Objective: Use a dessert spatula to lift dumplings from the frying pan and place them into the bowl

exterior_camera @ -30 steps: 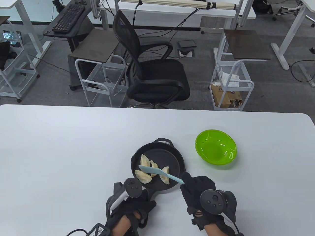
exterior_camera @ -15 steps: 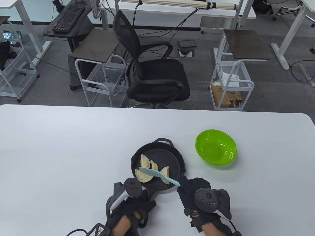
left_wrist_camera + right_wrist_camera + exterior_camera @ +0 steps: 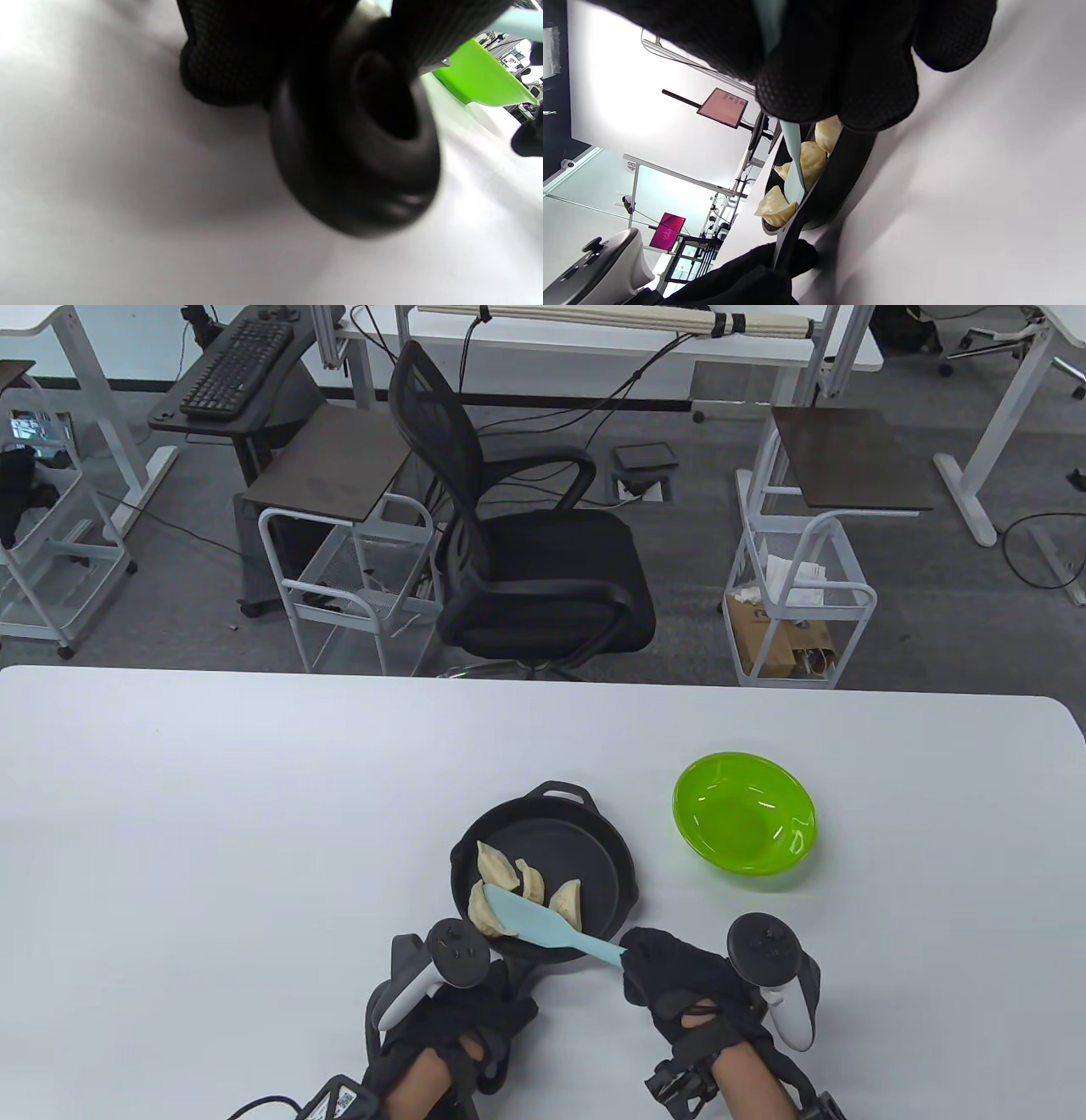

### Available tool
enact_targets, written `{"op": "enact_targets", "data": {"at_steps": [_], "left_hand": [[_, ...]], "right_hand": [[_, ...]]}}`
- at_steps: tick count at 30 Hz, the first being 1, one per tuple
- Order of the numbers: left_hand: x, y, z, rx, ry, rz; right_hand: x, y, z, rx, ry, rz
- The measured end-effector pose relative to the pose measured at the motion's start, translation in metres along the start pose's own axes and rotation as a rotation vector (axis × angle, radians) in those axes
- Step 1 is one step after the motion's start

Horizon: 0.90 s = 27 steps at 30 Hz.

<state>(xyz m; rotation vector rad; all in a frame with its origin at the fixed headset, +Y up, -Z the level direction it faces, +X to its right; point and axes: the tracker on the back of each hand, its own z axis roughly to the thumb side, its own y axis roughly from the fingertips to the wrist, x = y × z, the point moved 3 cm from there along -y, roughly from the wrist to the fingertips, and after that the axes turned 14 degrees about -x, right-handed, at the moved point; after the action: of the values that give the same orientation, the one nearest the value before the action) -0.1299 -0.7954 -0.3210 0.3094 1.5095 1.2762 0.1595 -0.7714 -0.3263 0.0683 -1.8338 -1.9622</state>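
R hand [image 3: 679,984] fingers clamp spatula [image 3: 543,927] | blade under dumpling [image 3: 484,909] just past L fingertips | L hand [image 3: 450,1018] grasps pan [image 3: 611,857] handle | keep blade flat, lift slow | bowl [image 3: 797,848] beyond R fingers

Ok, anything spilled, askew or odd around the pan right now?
Nothing stands out. All the dumplings sit inside the frying pan, none on the table. The green bowl is upright and empty. The right hand holds the spatula in the pan.
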Motion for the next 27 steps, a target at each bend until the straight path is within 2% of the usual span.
{"op": "enact_targets", "data": {"at_steps": [11, 27], "left_hand": [[0.000, 0.000, -0.001, -0.004, 0.003, 0.001], [0.000, 0.000, -0.001, -0.004, 0.003, 0.001]], "right_hand": [[0.003, 0.001, -0.025, 0.119, -0.234, -0.004], [0.006, 0.002, -0.033, 0.158, -0.392, 0.006]]}}
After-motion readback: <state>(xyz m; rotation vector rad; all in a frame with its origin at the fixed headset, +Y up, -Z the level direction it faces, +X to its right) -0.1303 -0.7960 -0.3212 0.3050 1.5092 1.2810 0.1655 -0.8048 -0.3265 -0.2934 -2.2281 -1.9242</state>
